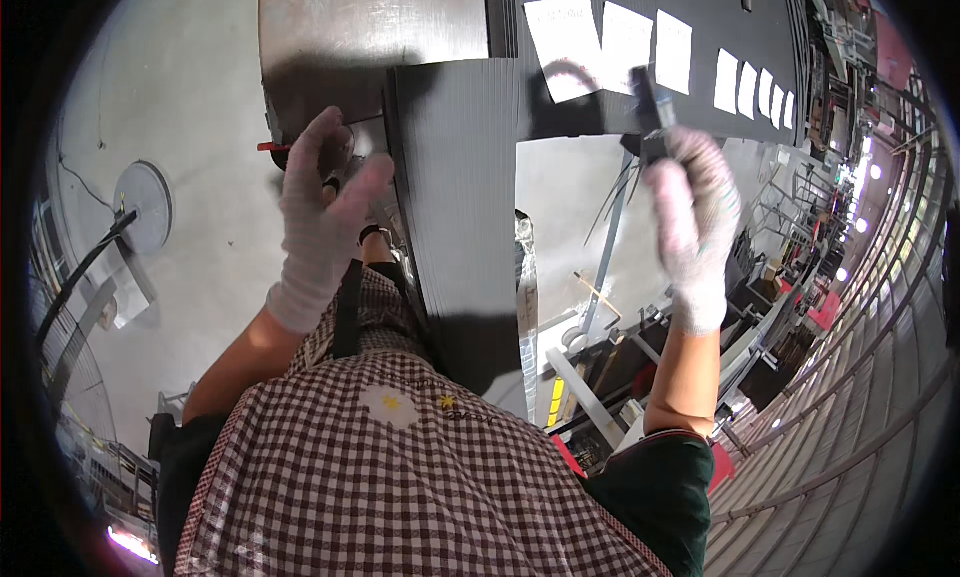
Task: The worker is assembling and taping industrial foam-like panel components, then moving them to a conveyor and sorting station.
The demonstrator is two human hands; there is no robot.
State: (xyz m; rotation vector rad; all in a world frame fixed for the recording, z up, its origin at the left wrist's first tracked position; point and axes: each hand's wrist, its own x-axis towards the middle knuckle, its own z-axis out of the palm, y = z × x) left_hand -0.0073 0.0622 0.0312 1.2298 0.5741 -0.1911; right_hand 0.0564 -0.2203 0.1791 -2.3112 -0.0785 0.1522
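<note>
My left hand (pixel 322 212), in a whitish knit glove with pinkish fingers, is raised left of a long grey ribbed panel (pixel 455 207). Its thumb and fingers are apart, and I see nothing between them. The matching glove covers my right hand (pixel 697 212), which is held up on the right, with the fingers closed round a small black tool (pixel 652 102). The tool's narrow end points away from me; its exact kind is not clear. Beyond it, white paper sheets (pixel 627 47) lie on a dark ribbed surface (pixel 710 17).
A bare metal tabletop (pixel 370 17) stands at the far left of the panel. On the left floor is a round grey disc (pixel 145 207) with a black cable (pixel 85 267). Metal frames and a white beam (pixel 585 397) crowd the right, below a ribbed wall (pixel 850 407).
</note>
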